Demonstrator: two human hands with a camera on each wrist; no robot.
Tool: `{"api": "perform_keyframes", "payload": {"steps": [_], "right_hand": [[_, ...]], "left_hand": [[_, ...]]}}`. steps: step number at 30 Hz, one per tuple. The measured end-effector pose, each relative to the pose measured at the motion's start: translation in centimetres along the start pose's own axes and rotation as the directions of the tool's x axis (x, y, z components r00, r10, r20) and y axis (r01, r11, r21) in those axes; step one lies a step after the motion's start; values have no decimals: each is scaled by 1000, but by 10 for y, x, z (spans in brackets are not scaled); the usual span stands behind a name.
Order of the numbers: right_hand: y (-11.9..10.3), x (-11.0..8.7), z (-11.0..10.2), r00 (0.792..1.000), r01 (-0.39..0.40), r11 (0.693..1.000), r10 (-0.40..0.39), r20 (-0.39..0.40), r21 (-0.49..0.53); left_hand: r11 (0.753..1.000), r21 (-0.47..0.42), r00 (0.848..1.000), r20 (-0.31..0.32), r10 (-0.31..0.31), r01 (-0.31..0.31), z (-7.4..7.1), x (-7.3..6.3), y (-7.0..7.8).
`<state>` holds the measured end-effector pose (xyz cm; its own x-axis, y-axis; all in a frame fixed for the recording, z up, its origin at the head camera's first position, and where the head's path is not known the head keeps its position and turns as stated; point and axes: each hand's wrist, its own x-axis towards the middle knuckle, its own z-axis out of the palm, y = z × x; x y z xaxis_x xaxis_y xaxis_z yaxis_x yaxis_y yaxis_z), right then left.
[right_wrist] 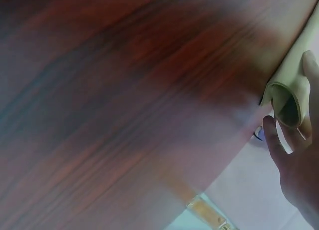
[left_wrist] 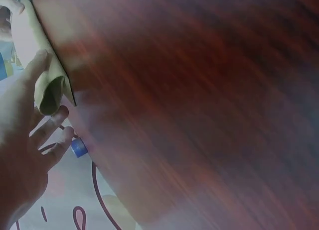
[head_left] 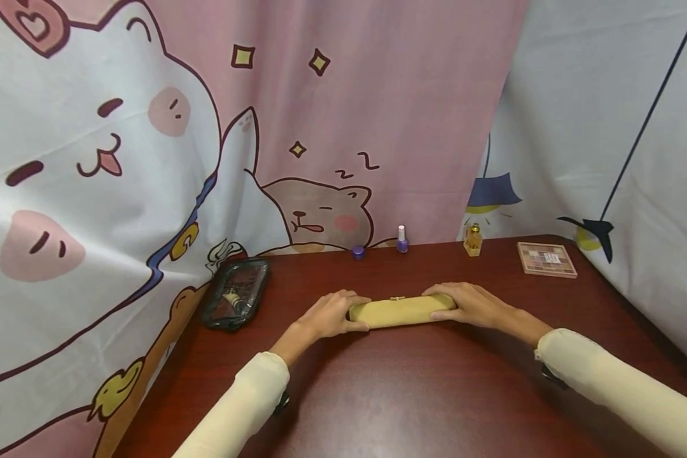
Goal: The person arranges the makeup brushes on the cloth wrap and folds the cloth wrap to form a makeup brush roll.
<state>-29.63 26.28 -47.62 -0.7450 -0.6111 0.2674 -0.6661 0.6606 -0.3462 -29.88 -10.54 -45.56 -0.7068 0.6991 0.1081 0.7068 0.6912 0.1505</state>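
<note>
A long yellow rolled case [head_left: 402, 312] lies crosswise at the middle of the table, a small gold clasp [head_left: 397, 298] on its far edge. My left hand [head_left: 336, 314] grips its left end, thumb on the near side and fingers behind. At the other end, my right hand [head_left: 471, 304] holds it the same way. Both wrist views show the case [left_wrist: 42, 56] hollow at its ends, with a flap edge lying along the table. Whatever is inside is too dark to make out.
Along the back stand a small purple jar [head_left: 358, 253], a purple nail polish bottle [head_left: 402, 243] and a gold perfume bottle [head_left: 473, 242]. An eyeshadow palette [head_left: 546, 259] lies at the right. At the left is a black tray [head_left: 257, 280]. A printed curtain [head_left: 423, 127] borders the table.
</note>
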Motion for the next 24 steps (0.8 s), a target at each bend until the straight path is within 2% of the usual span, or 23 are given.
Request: {"api": "perform_keyframes", "payload": {"steps": [11,14,18,24], "right_hand": [[1,-3,-1,999,-48,999,48,10,-19],[3,-8,-9,997,-81,996,82,17,-29],[9,-19,-22,993,-119,991,120,21,-56],[27,-31,-37,995,-97,984,94,-23,-147]], "left_hand": [[1000,-3,1000,9,-20,20,1,2,-3],[999,29,999,1,-39,39,-2,-1,-6],[993,94,997,-41,-72,76,-11,-7,-13],[971,183,987,-84,-137,151,-19,-21,-28]]}}
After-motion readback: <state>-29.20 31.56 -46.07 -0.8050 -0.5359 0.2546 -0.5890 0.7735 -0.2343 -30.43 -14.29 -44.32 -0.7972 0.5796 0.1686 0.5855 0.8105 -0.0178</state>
